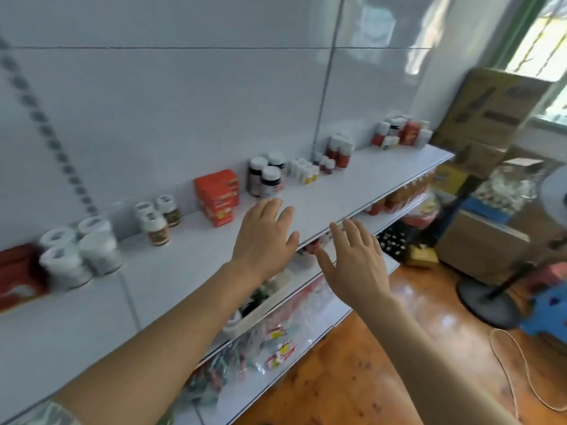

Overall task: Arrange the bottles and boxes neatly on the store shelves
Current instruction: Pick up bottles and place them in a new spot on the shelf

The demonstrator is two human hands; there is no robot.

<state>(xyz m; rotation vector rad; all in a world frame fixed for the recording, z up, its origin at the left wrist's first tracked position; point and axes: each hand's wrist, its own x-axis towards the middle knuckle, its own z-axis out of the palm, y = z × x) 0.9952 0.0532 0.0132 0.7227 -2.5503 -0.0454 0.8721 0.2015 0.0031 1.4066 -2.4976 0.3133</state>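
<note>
head view, both hands spread, empty, left hand [264,237], right hand [357,259], bottles [266,177] upright

place: small shop
shelf [352,185]: white, rows of pill bottles [266,176] and orange boxes [217,196] on it
below shelf: packaged goods [280,352]
right of shelf: stacked cartons [494,111]

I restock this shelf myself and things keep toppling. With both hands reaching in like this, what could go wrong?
The left hand is open close to the dark bottles and the stacked orange boxes; a careless sweep could knock either over. The right hand hovers at the shelf edge, so anything nudged forward might fall to the floor.
</note>
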